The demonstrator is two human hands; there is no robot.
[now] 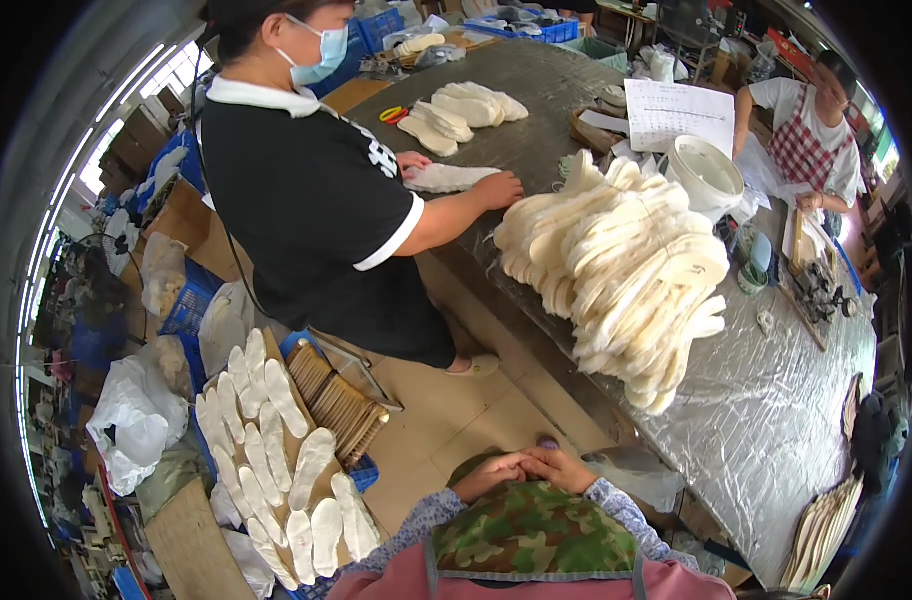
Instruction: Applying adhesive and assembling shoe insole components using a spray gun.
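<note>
My left hand [491,476] and my right hand [560,468] meet in front of my camouflage apron [536,530]. Their fingers are folded in against each other, and I see nothing between them. On the metal-topped table [776,440] ahead, a tall heap of cream fleecy insoles [626,260] lies near the edge, out of reach of both hands. Across the table's near-left side, a co-worker in a black shirt [306,200] rests both hands by a white fleecy insole [448,178].
Left, rows of white insoles [268,445] lie on cardboard beside a bundle of brown strips [331,400]. Smaller insole piles [466,112] and scissors [393,115] are at the back. A white bucket [704,175] and printed sheet [681,112] stand behind the heap. Another person [811,140] sits far right.
</note>
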